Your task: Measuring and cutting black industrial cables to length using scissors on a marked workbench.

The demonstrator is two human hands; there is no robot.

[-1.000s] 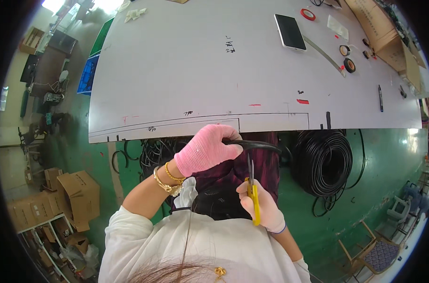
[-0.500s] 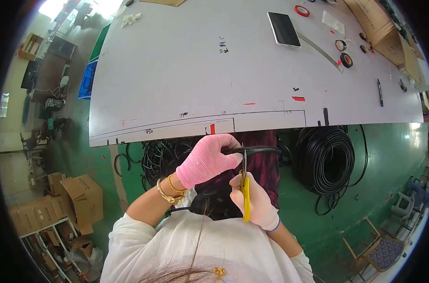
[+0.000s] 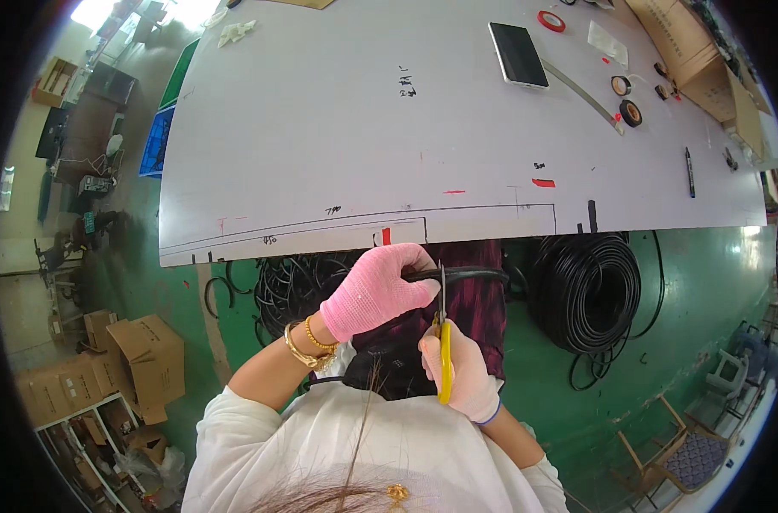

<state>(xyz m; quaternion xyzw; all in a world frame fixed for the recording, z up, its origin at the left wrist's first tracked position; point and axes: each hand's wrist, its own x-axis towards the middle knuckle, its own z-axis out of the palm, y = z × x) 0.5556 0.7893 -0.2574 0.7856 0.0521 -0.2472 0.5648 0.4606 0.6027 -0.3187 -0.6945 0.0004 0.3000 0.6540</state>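
My left hand (image 3: 380, 289), in a pink knit glove, is closed around a black cable (image 3: 470, 274) just off the table's near edge. The cable runs out of that fist to the right, over my lap. My right hand (image 3: 466, 368), in a paler glove with a blue cuff edge, grips yellow-handled scissors (image 3: 445, 359). Their narrow metal blades point away from me and cross the cable close to my left fingertips. The blades look nearly closed at the cable; whether they cut into it is too small to tell.
The white table (image 3: 321, 128) carries a phone (image 3: 519, 56), tape rolls (image 3: 631, 113), a metal ruler (image 3: 581, 94) and a marker (image 3: 690, 173). A large black cable coil (image 3: 586, 291) lies on the green floor at right, looser black tubing (image 3: 295, 291) at left. Cardboard boxes (image 3: 150, 363) stand lower left.
My right hand has turned slightly and its fingers have closed further on the scissor handles, which look drawn together. The blades remain across the cable. My left hand stays put.
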